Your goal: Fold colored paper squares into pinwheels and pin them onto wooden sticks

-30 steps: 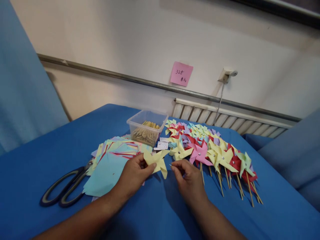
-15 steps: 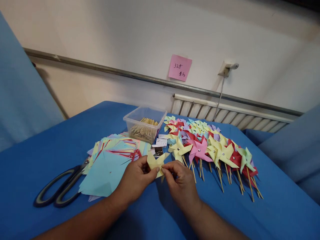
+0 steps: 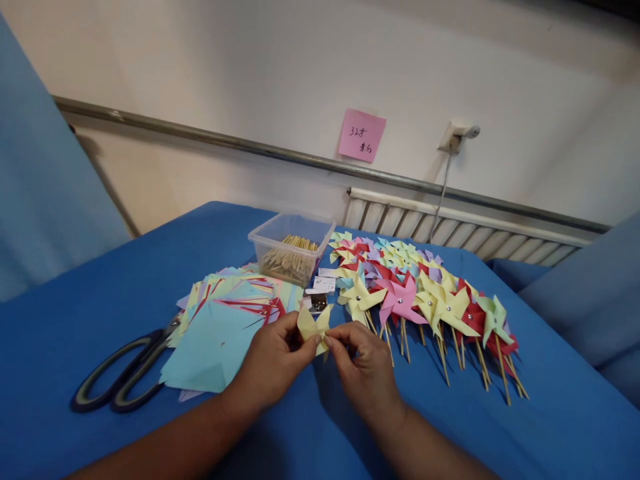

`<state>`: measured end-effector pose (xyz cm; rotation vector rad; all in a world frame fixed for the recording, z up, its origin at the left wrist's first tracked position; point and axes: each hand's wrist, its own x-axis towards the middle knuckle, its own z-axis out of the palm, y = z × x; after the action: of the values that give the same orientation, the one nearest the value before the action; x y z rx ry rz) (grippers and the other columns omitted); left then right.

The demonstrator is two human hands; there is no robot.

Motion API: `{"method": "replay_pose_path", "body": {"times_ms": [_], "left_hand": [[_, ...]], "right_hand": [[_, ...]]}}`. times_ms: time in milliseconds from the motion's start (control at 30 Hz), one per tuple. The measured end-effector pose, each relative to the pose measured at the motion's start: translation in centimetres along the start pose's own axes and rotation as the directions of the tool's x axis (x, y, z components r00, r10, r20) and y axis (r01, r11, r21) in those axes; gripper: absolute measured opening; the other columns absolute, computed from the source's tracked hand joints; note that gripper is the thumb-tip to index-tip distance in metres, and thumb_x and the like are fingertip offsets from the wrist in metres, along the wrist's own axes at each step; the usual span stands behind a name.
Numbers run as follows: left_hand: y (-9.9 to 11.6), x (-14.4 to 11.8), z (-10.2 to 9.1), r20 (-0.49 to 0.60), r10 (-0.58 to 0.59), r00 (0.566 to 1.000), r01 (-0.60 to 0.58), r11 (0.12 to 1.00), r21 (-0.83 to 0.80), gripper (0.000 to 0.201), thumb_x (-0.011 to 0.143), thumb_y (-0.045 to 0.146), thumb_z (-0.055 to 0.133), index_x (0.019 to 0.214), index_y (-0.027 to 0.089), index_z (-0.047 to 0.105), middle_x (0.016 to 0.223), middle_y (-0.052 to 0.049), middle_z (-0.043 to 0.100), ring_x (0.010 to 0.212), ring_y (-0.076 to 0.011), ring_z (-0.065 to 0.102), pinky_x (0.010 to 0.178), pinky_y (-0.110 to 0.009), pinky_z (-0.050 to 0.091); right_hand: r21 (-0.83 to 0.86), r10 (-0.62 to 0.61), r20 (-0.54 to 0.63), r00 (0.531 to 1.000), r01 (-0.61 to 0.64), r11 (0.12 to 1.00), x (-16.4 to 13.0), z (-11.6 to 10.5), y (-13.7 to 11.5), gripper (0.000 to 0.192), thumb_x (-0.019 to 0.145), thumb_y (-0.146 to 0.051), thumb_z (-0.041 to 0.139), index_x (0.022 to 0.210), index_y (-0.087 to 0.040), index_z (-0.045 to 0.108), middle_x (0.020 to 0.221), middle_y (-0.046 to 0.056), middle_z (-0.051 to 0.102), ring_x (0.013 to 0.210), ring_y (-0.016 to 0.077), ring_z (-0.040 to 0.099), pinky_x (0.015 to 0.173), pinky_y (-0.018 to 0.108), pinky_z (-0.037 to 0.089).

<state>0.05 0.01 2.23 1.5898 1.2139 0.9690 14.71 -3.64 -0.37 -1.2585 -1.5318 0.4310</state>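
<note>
**Both hands pinch one yellow paper blade-piece over the blue bench**

Both grips are closed on the same small folded yellow paper: the left hand holds it between thumb and forefinger from the left, the right hand pinches its right edge with fingertips drawn together. The paper sits just above the bench, between the two hands, in front of the person. Whether the right hand also holds a pin cannot be told.

A blue cloth covers the bench. Behind it runs a pale wall with a metal rail across it, a white radiator low down, and a socket with a cable hanging from it. Blue fabric rises at the far left and right edges of the view.

Left of the hands lies a spread stack of coloured paper squares, light blue on top, and beside that a pair of black-handled scissors. Beyond the hands stands a clear plastic box holding thin wooden sticks. Small white slips lie just right of the box. To the right, finished pinwheels in yellow, pink, red, green and purple lie overlapping in rows, sticks pointing toward the person.

A pink sticky note on the wall bears handwriting; "32" can be made out, the rest is not legible.
</note>
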Motion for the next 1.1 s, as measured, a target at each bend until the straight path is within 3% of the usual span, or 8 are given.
{"method": "replay_pose_path", "body": {"times_ms": [900, 1033, 1100], "left_hand": [[0.85, -0.5, -0.28, 0.07, 0.117, 0.991, -0.133, 0.944, 0.302, 0.015, 0.076, 0.031, 0.055, 0.068, 0.019, 0.06, 0.062, 0.003, 0.061, 0.059, -0.0138, 0.056, 0.055, -0.023, 0.042], [0.78, -0.65, -0.4, 0.093, 0.15, 0.984, -0.172, 0.934, 0.314, 0.015, 0.078, 0.028, 0.054, 0.066, 0.019, 0.058, 0.059, 0.004, 0.057, 0.057, -0.0121, 0.052, 0.053, -0.021, 0.039], [0.76, -0.67, -0.41, 0.102, 0.158, 0.982, -0.181, 0.941, 0.286, 0.014, 0.077, 0.026, 0.054, 0.067, 0.019, 0.058, 0.06, 0.004, 0.056, 0.057, -0.0118, 0.051, 0.054, -0.021, 0.04]], "right_hand": [[0.032, 0.017, -0.005, 1.0, -0.017, 0.999, -0.1, -0.01, -0.29, 0.011, 0.081, -0.015, 0.059, 0.077, -0.02, 0.067, 0.07, -0.001, 0.064, 0.063, 0.0126, 0.058, 0.059, 0.024, 0.044], [0.126, 0.08, -0.013, 0.997, -0.078, 0.989, 0.05, -0.03, -0.13, 0.004, 0.077, -0.017, 0.064, 0.077, -0.02, 0.065, 0.095, 0.004, 0.066, 0.09, 0.0184, 0.061, 0.077, 0.03, 0.046], [0.216, 0.157, -0.001, 0.988, -0.153, 0.964, 0.17, 0.07, 0.12, 0.012, 0.074, -0.02, 0.068, 0.085, -0.021, 0.065, 0.11, 0.007, 0.063, 0.104, 0.0225, 0.057, 0.087, 0.037, 0.044]]}}
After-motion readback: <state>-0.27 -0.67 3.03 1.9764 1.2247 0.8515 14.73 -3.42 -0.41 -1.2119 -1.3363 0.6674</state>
